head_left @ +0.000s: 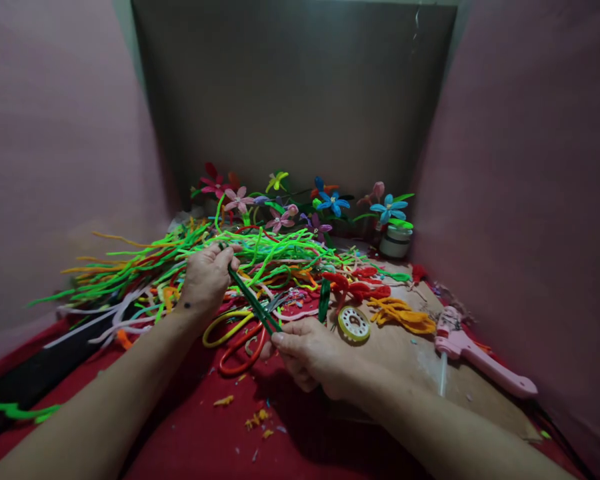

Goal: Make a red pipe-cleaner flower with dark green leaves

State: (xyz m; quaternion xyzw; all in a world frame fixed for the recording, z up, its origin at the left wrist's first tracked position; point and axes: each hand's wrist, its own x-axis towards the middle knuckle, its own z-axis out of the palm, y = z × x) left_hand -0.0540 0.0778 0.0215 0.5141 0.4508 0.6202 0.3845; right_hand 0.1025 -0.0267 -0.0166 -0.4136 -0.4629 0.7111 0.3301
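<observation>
Between my two hands stretches a dark green pipe cleaner (253, 300), slanting down to the right; near the lower end it looks doubled. My left hand (207, 277) is closed on its upper end, over the front of the heap of pipe cleaners. Lower down, my right hand (313, 353) pinches the other end between thumb and fingers. Just behind the strand lie loops that look like scissor handles, one yellow (215, 337) and one red (240, 363). A dark green bundle (324, 300) stands behind my right hand.
A heap of bright green pipe cleaners (280, 250) spreads across the back. Fuzzy flowers (333, 203) stand behind it, near a small jar (396, 241). At right are a yellow-rimmed spool (354, 325), orange pipe cleaners (403, 315) and a pink glue gun (480, 360) on a board (405, 373).
</observation>
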